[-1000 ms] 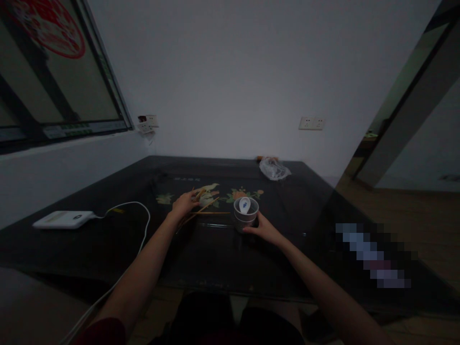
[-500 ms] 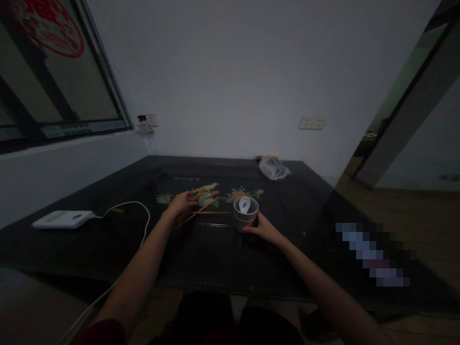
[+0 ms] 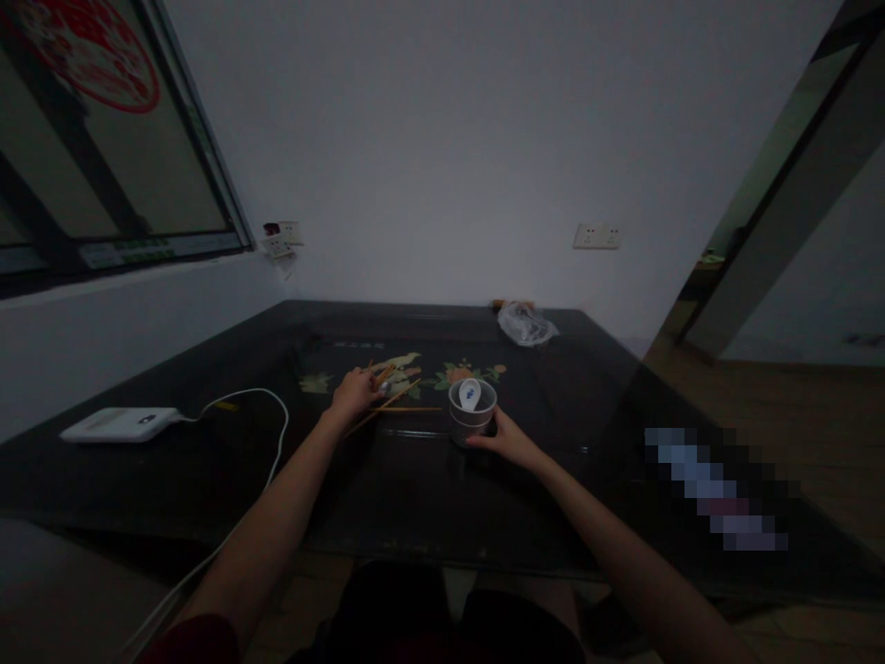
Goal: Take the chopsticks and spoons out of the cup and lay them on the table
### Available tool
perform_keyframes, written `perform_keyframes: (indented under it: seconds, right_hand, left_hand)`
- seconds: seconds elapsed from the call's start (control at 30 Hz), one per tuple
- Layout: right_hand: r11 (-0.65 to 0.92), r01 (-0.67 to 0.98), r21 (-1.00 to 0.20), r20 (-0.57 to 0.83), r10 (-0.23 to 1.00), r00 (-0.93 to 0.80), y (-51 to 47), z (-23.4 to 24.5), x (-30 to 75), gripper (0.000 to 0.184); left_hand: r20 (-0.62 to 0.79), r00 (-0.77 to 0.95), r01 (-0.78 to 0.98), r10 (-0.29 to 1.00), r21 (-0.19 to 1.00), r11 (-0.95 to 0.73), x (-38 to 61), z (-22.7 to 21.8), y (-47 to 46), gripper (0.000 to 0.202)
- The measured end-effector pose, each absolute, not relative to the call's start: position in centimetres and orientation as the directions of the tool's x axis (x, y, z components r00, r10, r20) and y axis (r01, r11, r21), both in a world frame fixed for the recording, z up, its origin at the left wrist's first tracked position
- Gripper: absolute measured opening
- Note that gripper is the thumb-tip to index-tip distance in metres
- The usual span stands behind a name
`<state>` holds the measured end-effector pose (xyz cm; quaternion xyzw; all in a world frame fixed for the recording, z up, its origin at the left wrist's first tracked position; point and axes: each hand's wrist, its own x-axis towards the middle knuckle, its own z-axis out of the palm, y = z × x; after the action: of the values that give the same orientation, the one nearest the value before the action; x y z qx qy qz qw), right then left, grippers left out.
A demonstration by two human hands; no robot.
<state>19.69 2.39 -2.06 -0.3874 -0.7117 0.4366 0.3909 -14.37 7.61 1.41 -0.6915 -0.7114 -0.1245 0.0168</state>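
My right hand [image 3: 510, 441] is wrapped round the near right side of a clear plastic cup [image 3: 470, 426] that stands upright on the dark table. Inside the cup leans a white spoon [image 3: 470, 395] with a blue mark on its bowl. To the left, my left hand [image 3: 354, 393] is closed, palm down, over a loose spread of wooden chopsticks [image 3: 415, 409]. A small white thing shows at its fingertips, too little of it to name. Several chopsticks stick out from under and beyond that hand, some crossing each other.
The dark table [image 3: 387, 498] bears a painted flower pattern. A white device [image 3: 121, 423] with a white cable [image 3: 282, 420] lies at left. At the back sits a crumpled clear plastic bag [image 3: 525, 325]. Something blurred out [image 3: 712, 489] lies at right. A wall with sockets [image 3: 596, 236] stands behind.
My left hand has turned and closed lower over the chopsticks, and a small white thing now shows at its fingertips. The right hand and cup have stayed put.
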Motion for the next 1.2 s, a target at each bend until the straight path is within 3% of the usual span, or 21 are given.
perform_keyframes:
  seconds: [0.17, 0.3, 0.47, 0.6, 0.83, 1.2]
  right_hand:
    - [0.322, 0.198, -0.926, 0.224, 0.888, -0.402, 2.6, -2.3, 19.7, 0.085]
    - [0.331, 0.195, -0.923, 0.232, 0.885, -0.404, 2.5, -2.3, 19.7, 0.088]
    - [0.341, 0.206, -0.917, 0.237, 0.883, -0.405, 2.3, -1.9, 19.7, 0.086]
    - [0.329, 0.203, -0.922, 0.229, 0.887, -0.401, 2.1, -1.6, 19.6, 0.086]
    - [0.333, 0.185, -0.925, 0.233, 0.879, -0.416, 2.2, -1.8, 19.7, 0.081]
    - [0.326, 0.199, -0.924, 0.226, 0.886, -0.404, 1.8, -1.2, 19.6, 0.082]
  left_hand:
    - [0.274, 0.063, 0.98, 0.96, 0.164, -0.111, -14.2, 2.8, 7.3, 0.027]
    - [0.073, 0.128, 0.978, 0.989, 0.156, -0.138, -13.9, 3.8, 6.6, 0.02]
    - [-0.089, 0.153, 0.988, 0.984, 0.013, -0.153, -13.2, 4.0, 5.8, 0.021]
    - [-0.088, 0.134, 0.991, 0.987, -0.015, -0.136, -12.8, 3.9, 5.7, 0.02]
    - [-0.013, 0.132, 0.99, 0.991, 0.058, -0.131, -13.4, 2.9, 6.4, 0.01]
    - [0.048, 0.144, 0.981, 0.988, 0.122, -0.149, -13.7, 1.2, 7.8, 0.019]
